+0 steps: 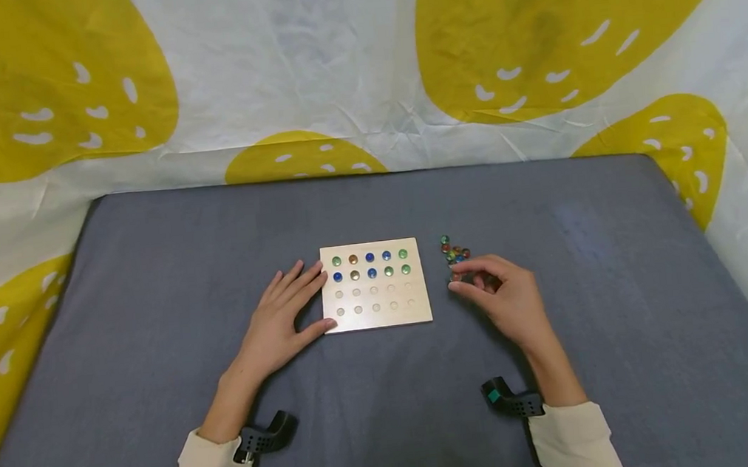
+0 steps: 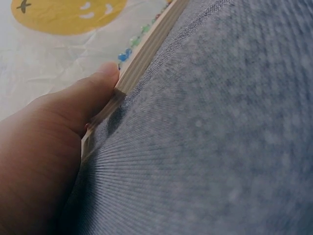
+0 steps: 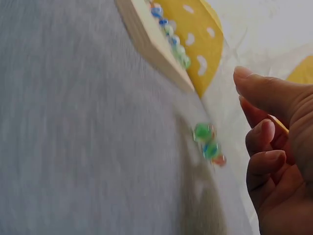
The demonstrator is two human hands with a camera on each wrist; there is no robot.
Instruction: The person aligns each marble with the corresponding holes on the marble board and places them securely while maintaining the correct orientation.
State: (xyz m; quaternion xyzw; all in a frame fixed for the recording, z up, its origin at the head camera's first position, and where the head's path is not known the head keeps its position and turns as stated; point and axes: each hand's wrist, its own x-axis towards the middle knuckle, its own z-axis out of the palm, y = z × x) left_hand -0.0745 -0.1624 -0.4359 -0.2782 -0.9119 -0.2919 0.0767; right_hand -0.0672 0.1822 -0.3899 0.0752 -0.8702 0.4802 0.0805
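A pale wooden board with rows of round hollows lies on the grey cloth. Glass marbles in blue, green and amber sit in its two far rows; the two near rows show bare hollows. My left hand rests at the board's left side, fingers spread, fingertips and thumb on its edge. To the right of the board, my right hand hovers by a small group of loose marbles. Its thumb and index finger are bent toward each other with a gap between the tips, and a reddish marble shows in that gap.
Grey cloth covers the table, and a white curtain with yellow fruit shapes hangs behind it. Each wrist wears a black camera mount. Loose green and red marbles lie below the right fingertips in the right wrist view.
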